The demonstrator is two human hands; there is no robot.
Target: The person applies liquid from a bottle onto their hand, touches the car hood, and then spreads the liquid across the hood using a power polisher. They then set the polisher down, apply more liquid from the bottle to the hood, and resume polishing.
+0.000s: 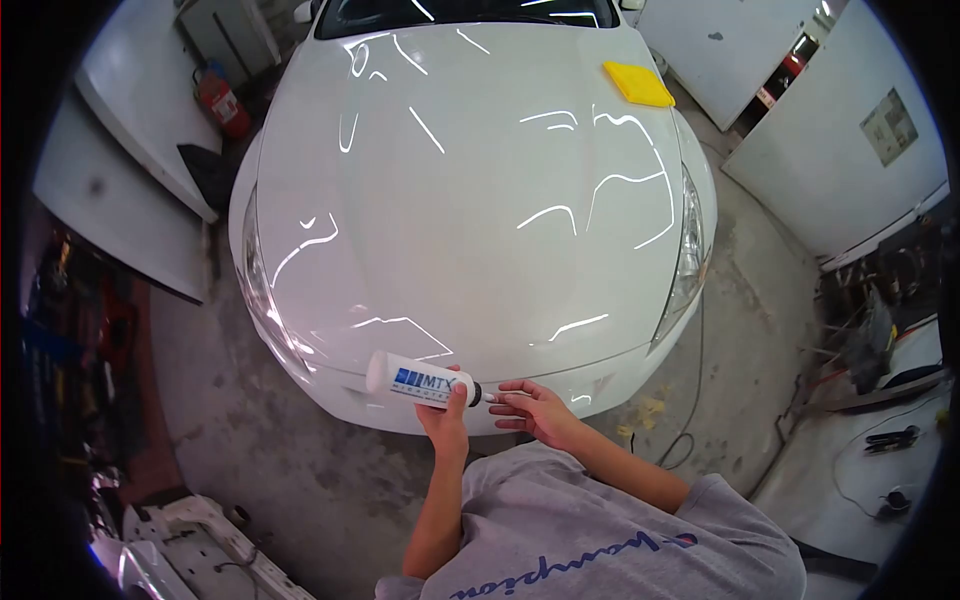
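Note:
A white bottle point(415, 381) with blue MTX lettering lies tilted on its side in front of the car's nose, its black collar and nozzle pointing right. Wrapped round its underside near the collar is my left hand point(446, 412), thumb on the label side. My right hand point(535, 412) is at the nozzle tip, fingers spread and pointing left; whether a fingertip touches the nozzle is too small to tell. Beyond both hands is the white car hood point(450, 220), with bright light reflections on it.
A folded yellow cloth point(638, 84) rests on the hood's far right. A red fire extinguisher point(223, 103) stands at the left. White panels point(850, 130) lean at the right. A cable point(700, 380) runs along the floor. Car parts point(200, 550) lie at the lower left.

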